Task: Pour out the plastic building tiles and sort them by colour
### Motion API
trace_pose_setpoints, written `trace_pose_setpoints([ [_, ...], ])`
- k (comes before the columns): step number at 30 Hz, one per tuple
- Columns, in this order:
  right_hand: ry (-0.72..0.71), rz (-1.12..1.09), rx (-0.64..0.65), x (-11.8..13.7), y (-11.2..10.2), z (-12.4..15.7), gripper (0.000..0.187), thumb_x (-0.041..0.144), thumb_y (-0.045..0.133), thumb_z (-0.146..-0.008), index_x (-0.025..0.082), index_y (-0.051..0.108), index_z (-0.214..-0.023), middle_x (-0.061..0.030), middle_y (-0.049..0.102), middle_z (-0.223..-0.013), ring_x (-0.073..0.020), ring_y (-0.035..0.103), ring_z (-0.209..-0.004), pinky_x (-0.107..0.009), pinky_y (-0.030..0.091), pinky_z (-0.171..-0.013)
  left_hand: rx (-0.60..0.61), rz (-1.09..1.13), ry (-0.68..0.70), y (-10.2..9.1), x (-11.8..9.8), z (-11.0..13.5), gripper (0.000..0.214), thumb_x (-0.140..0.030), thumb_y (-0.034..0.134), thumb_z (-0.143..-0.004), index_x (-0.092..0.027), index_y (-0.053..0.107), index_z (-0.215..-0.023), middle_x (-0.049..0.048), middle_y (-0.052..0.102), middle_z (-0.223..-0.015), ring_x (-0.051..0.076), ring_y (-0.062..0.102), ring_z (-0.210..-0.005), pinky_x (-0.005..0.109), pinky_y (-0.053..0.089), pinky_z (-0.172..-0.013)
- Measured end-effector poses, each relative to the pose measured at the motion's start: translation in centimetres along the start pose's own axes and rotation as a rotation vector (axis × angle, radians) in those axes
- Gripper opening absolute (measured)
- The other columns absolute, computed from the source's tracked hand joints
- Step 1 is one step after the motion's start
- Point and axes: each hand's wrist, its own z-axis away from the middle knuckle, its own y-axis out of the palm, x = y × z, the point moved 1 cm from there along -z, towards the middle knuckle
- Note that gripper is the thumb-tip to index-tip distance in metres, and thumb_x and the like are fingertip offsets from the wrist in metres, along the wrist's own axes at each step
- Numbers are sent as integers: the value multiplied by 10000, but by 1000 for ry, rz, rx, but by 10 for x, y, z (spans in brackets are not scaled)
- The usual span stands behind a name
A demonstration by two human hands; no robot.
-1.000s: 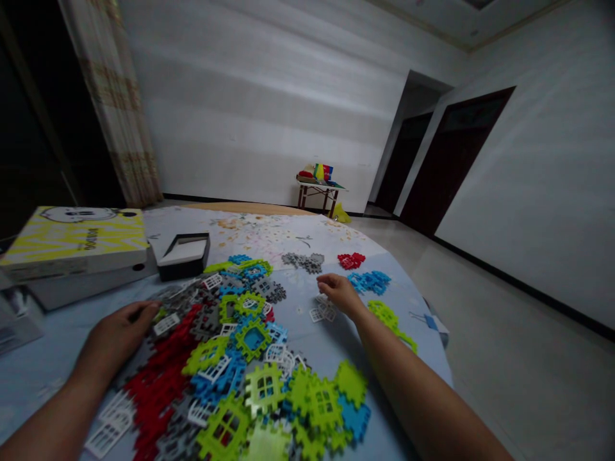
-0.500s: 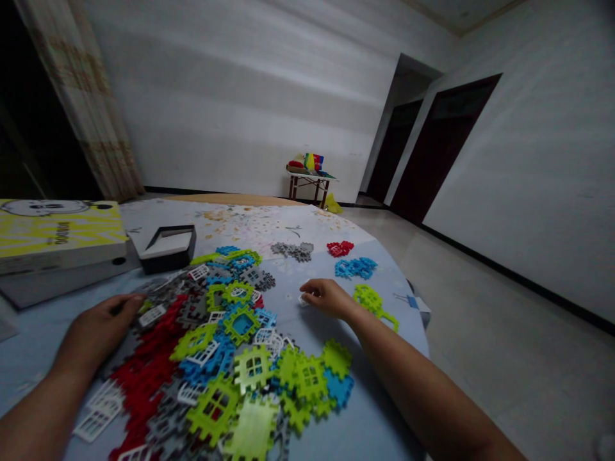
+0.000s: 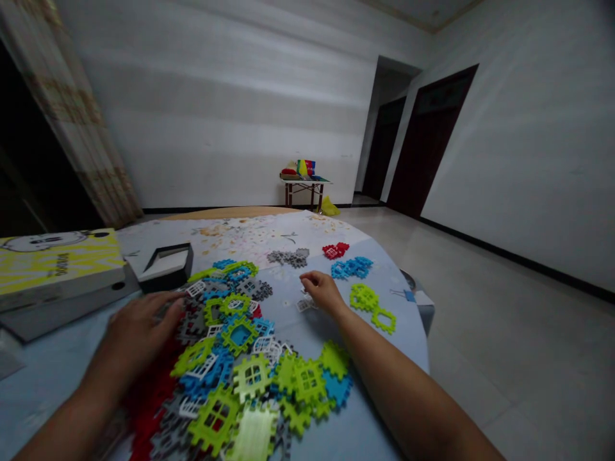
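My left hand (image 3: 139, 330) reaches over the left side of a mixed heap of plastic building pieces. Its fingers stretch towards a white window piece (image 3: 196, 288), the thumb apart over grey pieces (image 3: 192, 325). Red pieces (image 3: 150, 394) lie partly under that hand. My right hand (image 3: 323, 293) is just above the cloth, fingers loosely curled, with nothing visible in them. Beneath its fingertips lie small white window pieces (image 3: 305, 305). Green square pieces (image 3: 252, 376) and blue ones (image 3: 337, 387) make up the near part of the heap.
Sorted groups lie on the far right of the tablecloth: grey (image 3: 289, 257), red (image 3: 335, 250), blue (image 3: 352, 267) and green (image 3: 364, 297). At left are a black box (image 3: 166, 276) and a yellow-and-white box (image 3: 57, 262). A small table (image 3: 305, 181) stands by the wall.
My left hand has moved right and farther over the heap, past a white window piece. My right hand has risen slightly, exposing white window pieces on the cloth. The view has shifted a little.
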Motion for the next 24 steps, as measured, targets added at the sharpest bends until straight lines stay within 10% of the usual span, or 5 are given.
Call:
trace_pose_setpoints([
  [10,-28,21,-8,-4,-12,9,233,264,503,-755,166,672,-881,-19,664,-712,-144,593,-676,-264,461,-674,567,292,781,19,-202,62,396,-418,449,-814,-346,486,-1202,5,464,-1340,213,378,-1242,452,305,-1038],
  [16,-19,3,7,-10,-13,11,236,255,504,-749,161,673,-884,-28,678,-751,-147,604,-698,-265,465,-687,669,197,851,53,-211,77,481,-510,389,-804,-325,418,-1247,54,388,-1396,290,306,-1286,599,164,-1043],
  [24,-12,19,49,-11,-12,11,229,243,505,-742,163,675,-873,-27,684,-761,-140,600,-687,-257,457,-676,556,55,804,48,-182,66,271,-370,486,-783,-266,543,-1027,38,566,-1164,236,444,-1137,540,173,-1046],
])
